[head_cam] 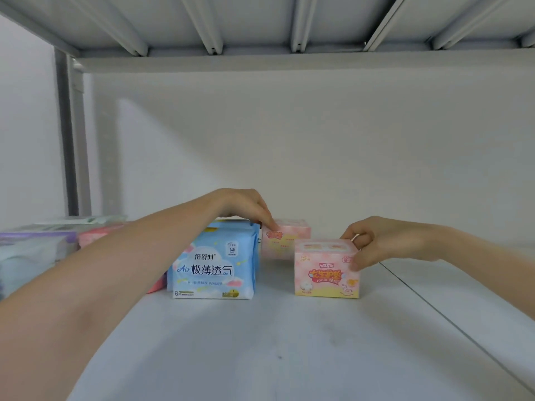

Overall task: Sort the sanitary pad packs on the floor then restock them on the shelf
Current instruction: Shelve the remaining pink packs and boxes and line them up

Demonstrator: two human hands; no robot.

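Head view: restocking. Your right hand pinches front pink box; left hand touches rear pink box, grip unclear. Next, align them.

Right grip around front pink box, left grip on rear pink box beside blue pack, on white shelf.

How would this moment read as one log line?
stage: restocking shelf | left hand: touches rear pink box | right hand: grips front pink box
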